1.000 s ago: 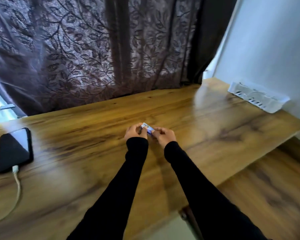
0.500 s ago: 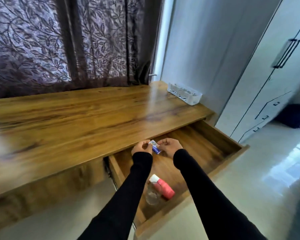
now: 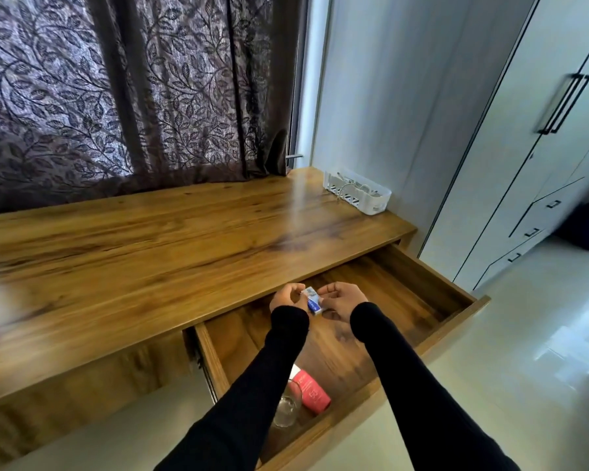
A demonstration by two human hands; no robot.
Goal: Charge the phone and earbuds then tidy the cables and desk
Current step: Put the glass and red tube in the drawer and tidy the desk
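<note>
Both my hands hold a small white and blue box [image 3: 313,301] over the open wooden drawer [image 3: 432,294] under the desk [image 3: 157,253]. My left hand [image 3: 289,298] pinches the box's upper left end. My right hand [image 3: 343,298] has its curled fingers at the box's right side. Both arms wear black sleeves. A white slotted basket [image 3: 361,196] with cables in it stands at the desk's far right corner. The phone and its cable are out of view.
In the drawer's front left lie a red tube [image 3: 312,393] and a clear glass [image 3: 288,407], partly hidden by my left sleeve. A dark leaf-patterned curtain [image 3: 133,90] hangs behind the desk. White wardrobe doors [image 3: 524,147] and a glossy floor [image 3: 524,351] are at the right.
The view has swung right from the desk top with the phone to the open drawer. My hands carried the small box from above the desk to above the drawer.
</note>
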